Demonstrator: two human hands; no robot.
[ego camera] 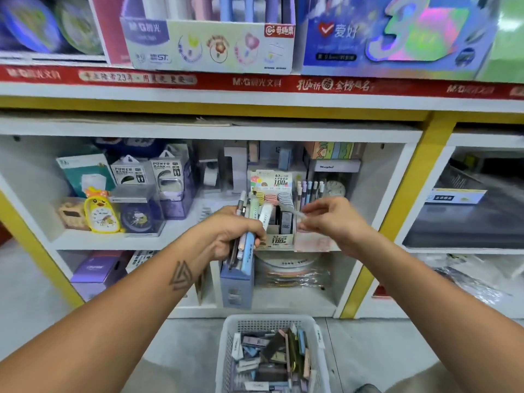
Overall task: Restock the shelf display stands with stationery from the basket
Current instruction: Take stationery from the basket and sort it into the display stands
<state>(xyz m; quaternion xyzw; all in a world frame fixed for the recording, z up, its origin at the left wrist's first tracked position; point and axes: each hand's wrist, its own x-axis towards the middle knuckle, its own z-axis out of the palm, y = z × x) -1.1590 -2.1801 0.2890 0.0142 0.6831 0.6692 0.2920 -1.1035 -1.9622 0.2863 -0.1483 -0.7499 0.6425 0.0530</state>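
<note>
From the head camera, the left hand (226, 231) is curled tight round a bundle of pens (249, 222), their tips fanning upward and their lower ends sticking out below the fist. The right hand (329, 219) pinches a single pale pen (292, 211) between thumb and fingertips, holding it roughly level, just in front of a small cardboard display stand (279, 211) on the middle shelf. Beside that stand, more pens stand upright in a pink-fronted holder (310, 191). To the left on the same white shelf (85, 241) sit a yellow duck clock (100, 212) and power bank boxes (147, 173). Below, on the grey floor (184, 341), a white plastic basket (235, 327) holds a jumble of boxed stationery, directly beneath the hands. Above, a red price strip (255, 80) runs under printed display cartons (209, 43).
</note>
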